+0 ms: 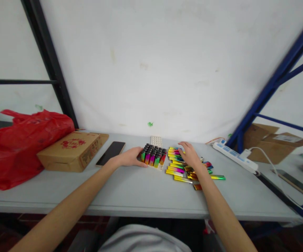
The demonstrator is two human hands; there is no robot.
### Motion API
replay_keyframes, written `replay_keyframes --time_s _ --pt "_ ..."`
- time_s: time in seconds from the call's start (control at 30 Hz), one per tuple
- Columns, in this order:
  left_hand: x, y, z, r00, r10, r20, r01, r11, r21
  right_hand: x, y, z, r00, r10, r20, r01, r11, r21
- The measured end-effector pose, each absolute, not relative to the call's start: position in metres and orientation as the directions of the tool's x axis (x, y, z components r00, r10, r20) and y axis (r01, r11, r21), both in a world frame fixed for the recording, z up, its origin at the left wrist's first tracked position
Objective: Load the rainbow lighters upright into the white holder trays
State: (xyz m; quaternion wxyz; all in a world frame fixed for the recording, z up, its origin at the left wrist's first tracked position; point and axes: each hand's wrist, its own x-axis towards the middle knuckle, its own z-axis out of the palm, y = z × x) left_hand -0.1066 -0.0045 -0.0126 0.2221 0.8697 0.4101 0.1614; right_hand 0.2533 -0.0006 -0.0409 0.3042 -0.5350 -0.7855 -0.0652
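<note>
Several lighters with dark tops and shiny, many-coloured bodies stand upright in rows on a white holed rack. My left hand is wrapped round the left side of this group, thumb in front and fingers behind, touching it. To the right, shiny metallic casings in gold, green, pink and blue lie in a loose pile. Over the back of that pile my right hand hangs with its fingers apart. Nothing shows between its fingertips. The arm and hand hide part of the pile.
A dark phone lies left of the lighters. Beyond it are a brown carton and a red plastic bag. At the right lies a white power strip with a cable, near a blue frame and opened cardboard.
</note>
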Motion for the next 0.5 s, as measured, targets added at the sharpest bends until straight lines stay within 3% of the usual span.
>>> replay_keyframes --time_s 0.23,0.33,0.5 --pt "-0.108 -0.004 -0.014 0.62 0.777 0.109 0.612 -0.565 0.553 0.242 0.014 -0.058 -0.296 0.901 0.317 0.927 0.351 -0.133" --pt "-0.11 -0.001 -0.018 0.582 0.807 0.096 0.649 -0.533 0.544 0.239 0.014 -0.057 -0.222 0.922 0.318 0.957 0.269 -0.113" --pt "-0.111 -0.002 -0.018 0.583 0.806 0.099 0.65 -0.536 0.538 0.24 0.007 -0.046 -0.214 0.91 0.355 0.941 0.29 -0.175"
